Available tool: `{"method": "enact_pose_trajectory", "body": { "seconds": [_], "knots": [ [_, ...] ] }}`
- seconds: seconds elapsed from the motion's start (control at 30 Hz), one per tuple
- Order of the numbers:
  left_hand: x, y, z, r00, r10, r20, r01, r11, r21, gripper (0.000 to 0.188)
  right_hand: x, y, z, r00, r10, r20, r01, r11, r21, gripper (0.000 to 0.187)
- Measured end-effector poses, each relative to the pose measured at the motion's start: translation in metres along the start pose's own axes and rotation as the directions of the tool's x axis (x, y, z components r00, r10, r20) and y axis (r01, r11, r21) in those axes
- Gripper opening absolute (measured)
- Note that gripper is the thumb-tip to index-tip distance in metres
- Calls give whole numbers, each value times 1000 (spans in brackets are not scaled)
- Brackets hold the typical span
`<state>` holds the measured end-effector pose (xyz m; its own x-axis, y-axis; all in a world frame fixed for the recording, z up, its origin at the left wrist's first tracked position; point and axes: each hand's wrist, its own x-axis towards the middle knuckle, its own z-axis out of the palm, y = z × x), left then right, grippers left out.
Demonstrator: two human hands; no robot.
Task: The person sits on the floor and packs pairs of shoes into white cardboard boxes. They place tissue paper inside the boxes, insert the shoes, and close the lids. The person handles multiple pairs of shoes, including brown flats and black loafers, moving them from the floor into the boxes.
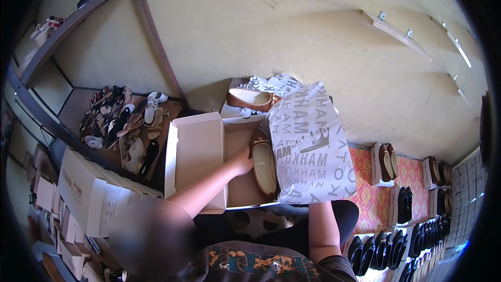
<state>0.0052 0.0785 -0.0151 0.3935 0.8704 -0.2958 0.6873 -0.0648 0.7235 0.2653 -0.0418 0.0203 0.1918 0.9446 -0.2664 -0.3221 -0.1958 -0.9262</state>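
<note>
A brown ballet flat (263, 169) with a small bow and a pale insole lies lengthwise in an open shoebox (195, 138), at its right side. Against the shoe's left side is my left hand (243, 162), its fingers closed on the shoe and partly hidden by it. White wrapping paper (313, 162) with grey print spreads over the box's right edge. My right forearm reaches up under this paper, which hides my right hand. Behind the box, a matching brown flat (250, 98) rests on more paper.
A pile of mixed shoes (128, 125) lies on a shelf at the left, above white shoeboxes (86, 190). Rows of dark shoes (376, 250) stand at the lower right on a patterned red mat (362, 172). Wall shelves (399, 34) jut out at the upper right.
</note>
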Motion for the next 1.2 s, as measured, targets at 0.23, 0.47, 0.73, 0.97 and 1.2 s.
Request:
{"method": "enact_pose_trajectory", "body": {
  "seconds": [0.23, 0.47, 0.73, 0.97, 1.2],
  "knots": [
    [-16, 39, -26, 980, 102, 173, -74, 984, -162, 55, 1, 1, 15, 999, -31, 9, 32, 997, -67, 47],
    [-58, 92, -87, 994, -101, 44, 110, 918, -381, 59, 3, -15, 55, 979, -185, 86, 204, 907, -369, 47],
    [-115, 91, -140, 996, 27, 87, 47, 669, -742, 74, 15, -33, 120, 892, -349, 286, 433, 487, -759, 47],
    [-137, 62, -136, 966, -106, 238, 248, 649, -719, 78, 6, -33, 166, 903, -270, 333, 389, 189, -902, 49],
    [-162, 53, -133, 987, -98, 129, 148, 865, -480, 45, 4, -26, 175, 873, -195, 446, 441, -74, -895, 47]
  ]
}}
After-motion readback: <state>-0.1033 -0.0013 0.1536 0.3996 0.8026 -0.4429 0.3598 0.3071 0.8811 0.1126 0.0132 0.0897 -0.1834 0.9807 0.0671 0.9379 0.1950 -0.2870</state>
